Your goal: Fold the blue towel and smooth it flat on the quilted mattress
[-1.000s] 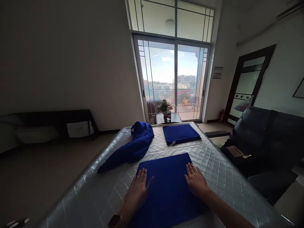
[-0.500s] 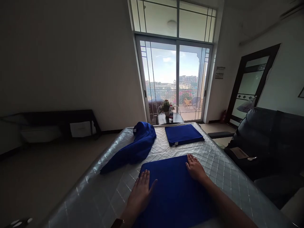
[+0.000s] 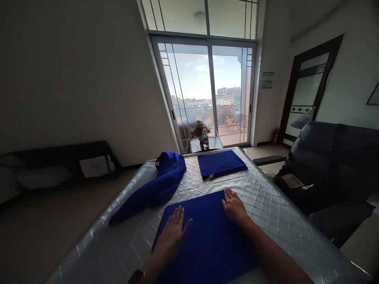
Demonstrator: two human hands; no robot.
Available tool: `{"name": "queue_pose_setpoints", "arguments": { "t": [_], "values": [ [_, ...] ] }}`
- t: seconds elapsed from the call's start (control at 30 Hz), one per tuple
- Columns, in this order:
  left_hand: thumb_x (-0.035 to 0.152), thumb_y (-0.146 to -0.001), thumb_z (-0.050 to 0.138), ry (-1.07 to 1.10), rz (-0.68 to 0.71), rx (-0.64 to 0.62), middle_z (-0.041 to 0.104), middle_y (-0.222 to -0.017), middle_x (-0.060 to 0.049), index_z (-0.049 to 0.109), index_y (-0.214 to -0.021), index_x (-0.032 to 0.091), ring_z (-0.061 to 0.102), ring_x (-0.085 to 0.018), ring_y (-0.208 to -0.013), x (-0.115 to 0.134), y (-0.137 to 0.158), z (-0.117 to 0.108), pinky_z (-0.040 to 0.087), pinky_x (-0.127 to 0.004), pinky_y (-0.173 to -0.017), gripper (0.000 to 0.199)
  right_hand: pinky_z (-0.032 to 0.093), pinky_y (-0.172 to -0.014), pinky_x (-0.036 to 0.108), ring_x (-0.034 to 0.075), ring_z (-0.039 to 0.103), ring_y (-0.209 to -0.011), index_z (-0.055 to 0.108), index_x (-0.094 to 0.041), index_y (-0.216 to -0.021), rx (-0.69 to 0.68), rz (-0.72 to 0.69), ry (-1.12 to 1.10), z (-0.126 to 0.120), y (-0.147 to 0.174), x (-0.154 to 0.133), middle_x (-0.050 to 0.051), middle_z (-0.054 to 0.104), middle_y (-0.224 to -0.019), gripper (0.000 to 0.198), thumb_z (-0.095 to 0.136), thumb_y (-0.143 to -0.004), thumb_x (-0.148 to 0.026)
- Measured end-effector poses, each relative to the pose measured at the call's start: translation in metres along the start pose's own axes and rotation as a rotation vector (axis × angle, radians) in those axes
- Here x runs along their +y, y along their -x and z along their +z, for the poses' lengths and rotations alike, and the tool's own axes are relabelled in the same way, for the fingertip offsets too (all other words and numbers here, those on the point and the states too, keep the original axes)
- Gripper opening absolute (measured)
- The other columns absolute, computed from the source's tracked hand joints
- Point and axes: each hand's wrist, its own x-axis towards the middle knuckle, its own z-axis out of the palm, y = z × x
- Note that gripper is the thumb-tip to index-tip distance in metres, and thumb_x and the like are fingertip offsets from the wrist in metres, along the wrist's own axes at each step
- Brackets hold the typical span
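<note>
A flat blue cloth is spread in front of me on a silvery quilted surface. My left hand rests flat on its left part, fingers stretched and thumb apart. Near the cloth's far right corner lies my right hand, palm down with fingers extended. Beyond it sits a neatly folded blue cloth with a small white tag at its near edge. To the left, a crumpled blue cloth lies in a loose heap, also with a white tag.
Past the far edge, a small dark table bears a potted plant and a bottle before the sliding glass door. A black sofa stands on the right. A low dark bench is along the left wall.
The camera view has tilted and shifted slightly, so the scene sits further left in the picture. Both hands stay flat on the blue cloth in nearly the same places.
</note>
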Motion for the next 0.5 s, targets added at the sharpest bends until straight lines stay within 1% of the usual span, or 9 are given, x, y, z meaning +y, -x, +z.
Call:
{"name": "queue_pose_setpoints", "arguments": {
  "t": [0.1, 0.17, 0.23, 0.3, 0.37, 0.4, 0.43, 0.5],
  "values": [
    [0.058, -0.097, 0.017, 0.07, 0.169, -0.033, 0.025, -0.162, -0.016, 0.028, -0.153, 0.009, 0.022, -0.027, -0.151, 0.051, -0.019, -0.009, 0.028, -0.051, -0.122, 0.075, 0.011, -0.124, 0.039, 0.02, 0.012, -0.153, 0.019, -0.007, -0.155, 0.023, 0.002, -0.004, 0.002, 0.0, 0.002, 0.011, 0.016, -0.165, 0.067, 0.02, -0.097, -0.04],
    [0.058, -0.097, 0.015, 0.11, 0.259, -0.027, 0.029, -0.161, -0.017, 0.03, -0.152, 0.01, 0.025, -0.027, -0.151, 0.088, -0.033, -0.009, 0.029, -0.051, -0.122, 0.074, 0.013, -0.124, 0.04, 0.02, 0.013, -0.153, 0.02, -0.006, -0.155, 0.039, -0.013, 0.013, 0.004, -0.001, 0.004, 0.012, 0.018, -0.165, 0.066, 0.02, -0.097, -0.039],
    [0.057, -0.097, 0.013, 0.143, 0.321, -0.013, 0.032, -0.161, -0.015, 0.031, -0.152, 0.012, 0.025, -0.026, -0.151, 0.121, -0.048, -0.004, 0.028, -0.049, -0.123, 0.074, 0.014, -0.124, 0.04, 0.02, 0.014, -0.153, 0.021, -0.005, -0.154, 0.041, -0.038, 0.044, 0.007, -0.001, 0.007, 0.013, 0.019, -0.164, 0.065, 0.022, -0.097, -0.036],
    [0.057, -0.097, 0.011, 0.17, 0.34, 0.002, 0.032, -0.161, -0.014, 0.03, -0.152, 0.012, 0.025, -0.024, -0.151, 0.142, -0.06, 0.003, 0.027, -0.048, -0.124, 0.073, 0.015, -0.124, 0.039, 0.021, 0.015, -0.153, 0.021, -0.005, -0.154, 0.032, -0.059, 0.069, 0.009, -0.002, 0.009, 0.014, 0.018, -0.164, 0.064, 0.023, -0.097, -0.032],
    [0.055, -0.098, 0.011, 0.179, 0.322, 0.025, 0.033, -0.161, -0.015, 0.031, -0.152, 0.012, 0.025, -0.024, -0.151, 0.149, -0.069, 0.011, 0.027, -0.048, -0.124, 0.073, 0.015, -0.124, 0.039, 0.022, 0.015, -0.153, 0.021, -0.005, -0.154, 0.027, -0.067, 0.079, 0.009, -0.002, 0.01, 0.014, 0.017, -0.164, 0.063, 0.023, -0.096, -0.03],
    [0.055, -0.098, 0.011, 0.171, 0.304, 0.038, 0.034, -0.16, -0.015, 0.031, -0.152, 0.011, 0.026, -0.024, -0.151, 0.147, -0.072, 0.014, 0.027, -0.049, -0.124, 0.072, 0.015, -0.124, 0.04, 0.022, 0.015, -0.153, 0.021, -0.005, -0.154, 0.026, -0.064, 0.076, 0.009, -0.002, 0.01, 0.014, 0.018, -0.164, 0.063, 0.023, -0.096, -0.031],
    [0.055, -0.098, 0.012, 0.153, 0.285, 0.048, 0.035, -0.16, -0.016, 0.032, -0.151, 0.011, 0.027, -0.025, -0.15, 0.141, -0.074, 0.017, 0.027, -0.05, -0.124, 0.072, 0.014, -0.124, 0.04, 0.022, 0.015, -0.153, 0.021, -0.004, -0.154, 0.025, -0.058, 0.069, 0.008, -0.002, 0.009, 0.014, 0.018, -0.164, 0.064, 0.022, -0.097, -0.033],
    [0.054, -0.099, 0.014, 0.096, 0.253, 0.066, 0.037, -0.159, -0.016, 0.034, -0.151, 0.011, 0.029, -0.026, -0.15, 0.118, -0.074, 0.02, 0.028, -0.052, -0.123, 0.07, 0.013, -0.124, 0.04, 0.023, 0.014, -0.153, 0.02, -0.004, -0.154, 0.023, -0.042, 0.047, 0.006, -0.002, 0.007, 0.015, 0.018, -0.164, 0.065, 0.019, -0.098, -0.037]
  ]
}}
